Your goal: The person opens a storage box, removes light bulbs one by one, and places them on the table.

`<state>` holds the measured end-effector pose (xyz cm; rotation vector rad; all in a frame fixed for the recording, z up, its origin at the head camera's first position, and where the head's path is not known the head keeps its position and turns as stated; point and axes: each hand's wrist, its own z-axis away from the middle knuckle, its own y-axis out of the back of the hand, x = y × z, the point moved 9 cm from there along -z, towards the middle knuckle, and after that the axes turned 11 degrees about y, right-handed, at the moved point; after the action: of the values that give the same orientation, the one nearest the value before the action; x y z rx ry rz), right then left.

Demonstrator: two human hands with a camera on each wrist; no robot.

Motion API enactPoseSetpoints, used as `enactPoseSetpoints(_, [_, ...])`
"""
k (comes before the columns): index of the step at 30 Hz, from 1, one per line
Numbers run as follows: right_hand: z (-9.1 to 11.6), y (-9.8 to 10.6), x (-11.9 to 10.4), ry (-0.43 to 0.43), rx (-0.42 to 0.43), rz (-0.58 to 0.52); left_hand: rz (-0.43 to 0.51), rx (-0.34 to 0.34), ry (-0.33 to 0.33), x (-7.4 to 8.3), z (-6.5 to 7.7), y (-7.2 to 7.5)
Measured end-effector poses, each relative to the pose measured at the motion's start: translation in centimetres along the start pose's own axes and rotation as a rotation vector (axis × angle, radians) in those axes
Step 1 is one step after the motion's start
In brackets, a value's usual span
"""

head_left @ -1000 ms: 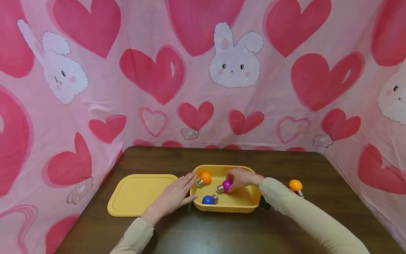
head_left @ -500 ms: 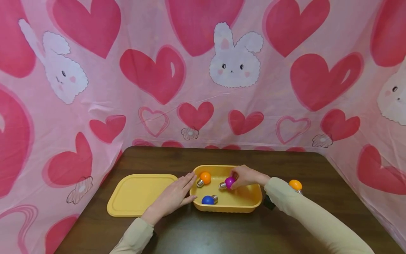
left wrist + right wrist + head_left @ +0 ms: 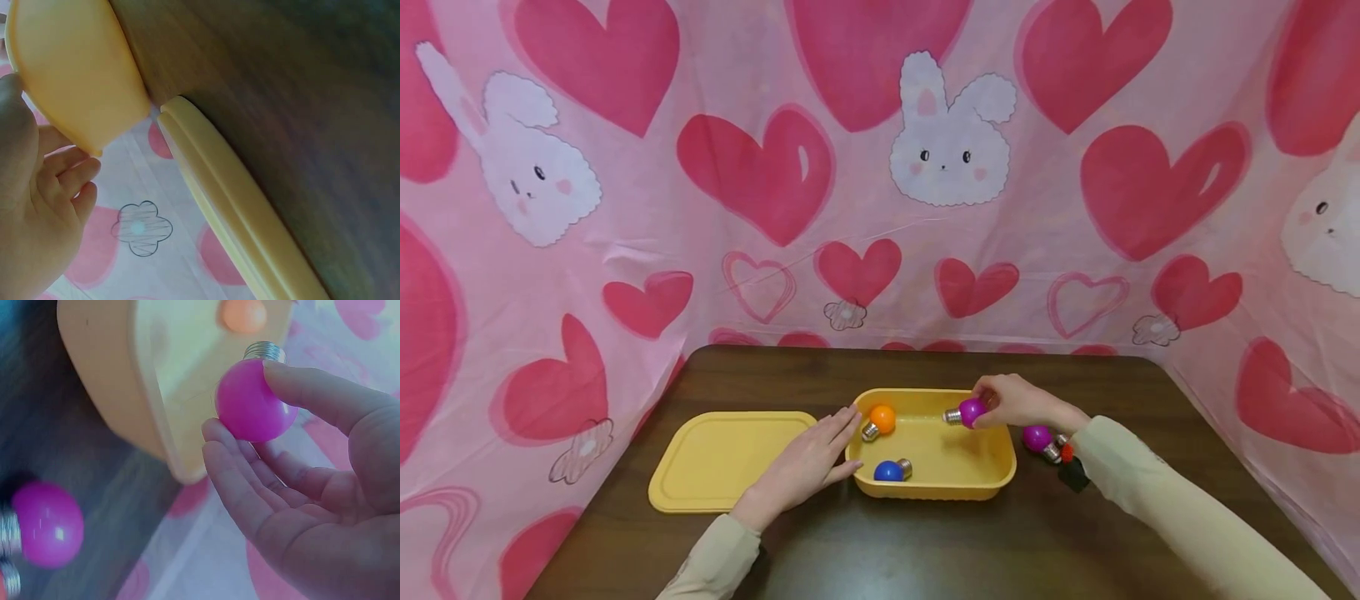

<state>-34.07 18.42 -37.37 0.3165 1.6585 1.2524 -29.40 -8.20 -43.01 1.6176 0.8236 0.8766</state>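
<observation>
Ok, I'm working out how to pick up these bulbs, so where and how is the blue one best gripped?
Probably by the globe of the blue bulb, pinched from above and slightly from the far side. It lies on its side close to the near wall of the yellow box, with bare floor just beyond it. Its metal base points right, leaving the globe uncovered on top.

The oblong plastic box [image 3: 934,493] and flat plastic lid [image 3: 726,462] are plain yellow; silvery screw bases [image 3: 953,416] show on the raised round magenta bulb [image 3: 972,412], a second round magenta bulb [image 3: 1037,437], a round orange bulb [image 3: 882,418] and a round blue bulb [image 3: 888,472]. The wood-grained worktop [image 3: 775,371] is dark brown, the long fabric sleeves [image 3: 1157,492] pale cream. The pink cloth backdrop [image 3: 865,212] bears red hearts [image 3: 859,271], white rabbit faces [image 3: 951,182] and black-outlined flowers [image 3: 846,315].
</observation>
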Motion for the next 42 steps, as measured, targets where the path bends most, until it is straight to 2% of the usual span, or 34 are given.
enactPoseSetpoints(10, [4.9,5.2,2.5,-0.043,0.111,0.052,0.015,0.002,0.000,0.0,0.0,0.0])
enactPoseSetpoints(18, [8.9,7.4,6.3,-0.128,0.183,0.118,0.010,0.004,-0.001,0.0,-0.1,0.1])
enactPoseSetpoints(27, [12.5,8.1,10.5,-0.239,0.237,0.159,0.009,-0.001,-0.004,0.0,0.0,0.0])
enactPoseSetpoints(33, [14.2,8.1,13.4,-0.332,0.226,0.140,0.018,-0.002,-0.001,-0.1,-0.1,0.0])
enactPoseSetpoints(42, [15.9,7.1,16.3,-0.424,0.197,0.077,0.012,0.001,0.001,-0.1,0.0,0.0])
